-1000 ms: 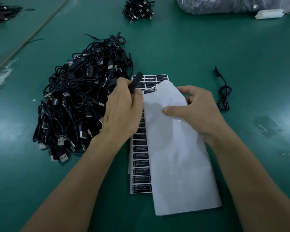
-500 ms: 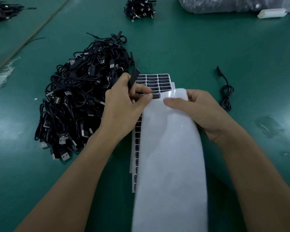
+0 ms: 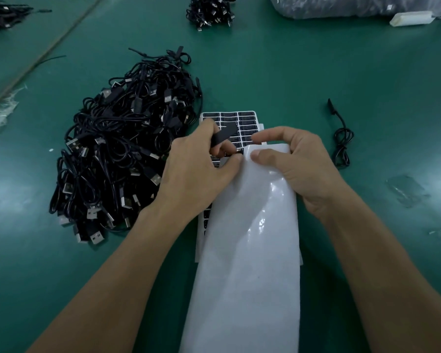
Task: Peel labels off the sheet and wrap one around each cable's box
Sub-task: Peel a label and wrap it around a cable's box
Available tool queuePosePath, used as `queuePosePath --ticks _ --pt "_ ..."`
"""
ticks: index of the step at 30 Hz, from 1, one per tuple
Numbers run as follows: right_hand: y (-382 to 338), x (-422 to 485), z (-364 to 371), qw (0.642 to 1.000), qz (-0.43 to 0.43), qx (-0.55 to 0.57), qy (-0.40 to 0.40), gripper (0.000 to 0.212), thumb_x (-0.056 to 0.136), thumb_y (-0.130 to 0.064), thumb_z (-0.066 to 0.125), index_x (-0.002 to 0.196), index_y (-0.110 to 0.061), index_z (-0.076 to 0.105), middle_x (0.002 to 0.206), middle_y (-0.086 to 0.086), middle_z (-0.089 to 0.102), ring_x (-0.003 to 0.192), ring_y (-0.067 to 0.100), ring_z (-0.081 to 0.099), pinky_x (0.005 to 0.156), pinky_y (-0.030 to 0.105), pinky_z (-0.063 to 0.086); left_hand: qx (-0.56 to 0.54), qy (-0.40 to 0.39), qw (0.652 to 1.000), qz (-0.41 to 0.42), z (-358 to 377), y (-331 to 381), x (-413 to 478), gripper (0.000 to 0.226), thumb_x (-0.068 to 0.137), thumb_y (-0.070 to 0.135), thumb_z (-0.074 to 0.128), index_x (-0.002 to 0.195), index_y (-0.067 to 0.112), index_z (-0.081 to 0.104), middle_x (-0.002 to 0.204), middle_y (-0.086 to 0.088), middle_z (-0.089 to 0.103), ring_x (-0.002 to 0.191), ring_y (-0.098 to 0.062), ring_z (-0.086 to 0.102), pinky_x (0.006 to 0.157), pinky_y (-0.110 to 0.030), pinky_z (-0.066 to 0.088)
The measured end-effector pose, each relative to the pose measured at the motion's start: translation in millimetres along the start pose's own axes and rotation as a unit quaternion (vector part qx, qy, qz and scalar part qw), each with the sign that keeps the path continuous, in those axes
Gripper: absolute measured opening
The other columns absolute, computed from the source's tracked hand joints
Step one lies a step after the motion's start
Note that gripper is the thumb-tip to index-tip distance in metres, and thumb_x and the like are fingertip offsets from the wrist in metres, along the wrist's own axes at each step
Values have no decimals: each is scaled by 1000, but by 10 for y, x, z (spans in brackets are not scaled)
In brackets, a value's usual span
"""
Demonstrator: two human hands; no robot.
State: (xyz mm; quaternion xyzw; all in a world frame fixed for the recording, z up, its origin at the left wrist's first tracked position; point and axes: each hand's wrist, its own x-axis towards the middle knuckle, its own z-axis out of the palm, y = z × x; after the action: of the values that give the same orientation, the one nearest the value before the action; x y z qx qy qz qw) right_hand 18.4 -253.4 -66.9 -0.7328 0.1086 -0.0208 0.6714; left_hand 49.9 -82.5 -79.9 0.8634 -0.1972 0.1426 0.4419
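The white sheet of black rectangular labels lies flat on the green bench, long axis running near to far, its far rows of labels in plain view. Over it arches a glossy white backing sheet, also running near to far, its far end lifted and curled over.

Left hand now: fingers curled round a slim black box, which tilts with its free end pointing far and right. At the same time, thumb and forefinger close on a small black label right at the backing sheet's far edge. Wrist bent inward, forearm coming in from the near left.

Right hand pinches the backing sheet's curled far edge, thumb on the near face, forefinger stretched out above the labels. The two hands sit close, thumbs nearly touching.

Just left of the label sheet sits a big tangled heap of black USB cables. Off to the right, well apart, lies a single coiled black cable.
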Motion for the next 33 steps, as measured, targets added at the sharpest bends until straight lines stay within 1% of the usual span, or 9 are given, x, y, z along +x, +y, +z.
queuePosePath --ticks 3,6,10,14,21,27,29,31,33 --pt "6 -1 11 1000 -9 -2 -6 20 83 -4 76 86 -24 73 77 -2 74 64 11 67 61 28 59 2 -2 1000 -11 -6 28 -8 42 78 33 74 71 31 32 83 20 72 76 -11 68 65 -40 55" --pt "10 -3 22 1000 -15 -13 -12 22 84 -4 74 89 -26 73 87 5 75 69 13 69 69 32 60 7 -8 1000 -18 -6 47 -5 40 75 40 71 72 28 34 85 25 71 77 -15 69 65 -44 56" --pt "-6 -17 38 999 -23 -24 -24 22 87 -2 70 92 -23 73 96 14 75 71 15 69 68 32 59 4 -8 1000 -28 -8 61 3 39 73 42 71 73 23 36 84 30 69 77 -13 69 66 -43 57" --pt "-12 -24 45 998 -23 -32 -38 23 88 -2 69 93 -24 71 96 15 74 72 18 70 70 35 60 -24 -1 999 -40 -9 72 -17 45 73 33 75 69 28 31 80 26 71 72 -5 68 65 -41 57" --pt "9 -6 39 998 -17 -43 -40 21 89 -5 69 96 -25 69 98 14 73 77 22 68 74 38 58 -91 -17 994 -63 -12 30 10 45 78 16 75 70 21 31 74 14 75 68 -9 64 58 -20 48" --pt "46 23 -9 998 -24 -61 -25 23 87 -5 68 97 -25 69 85 10 72 69 16 66 68 31 55 -88 31 992 -82 -19 25 41 45 78 11 72 67 22 29 70 -4 71 63 -15 54 63 -29 47" --pt "78 44 -41 992 -39 -119 -4 24 86 -9 69 99 -29 67 88 9 73 76 18 69 73 31 56 -115 63 987 -96 -57 56 58 42 75 9 68 66 22 28 70 -18 65 63 -22 53 67 -38 50" --pt "117 58 -58 977 -62 -206 3 28 84 -15 73 102 -35 63 95 -3 70 90 13 66 77 16 51 -154 102 976 -113 -114 90 82 38 74 7 63 66 22 28 74 -33 55 63 -39 53 67 -50 52" --pt "138 57 -37 955 -100 -280 0 33 84 -17 75 106 -37 61 92 -15 66 95 8 60 72 0 37 -186 129 966 -122 -159 106 97 37 73 5 61 66 22 28 72 -34 51 63 -44 55 65 -52 53"
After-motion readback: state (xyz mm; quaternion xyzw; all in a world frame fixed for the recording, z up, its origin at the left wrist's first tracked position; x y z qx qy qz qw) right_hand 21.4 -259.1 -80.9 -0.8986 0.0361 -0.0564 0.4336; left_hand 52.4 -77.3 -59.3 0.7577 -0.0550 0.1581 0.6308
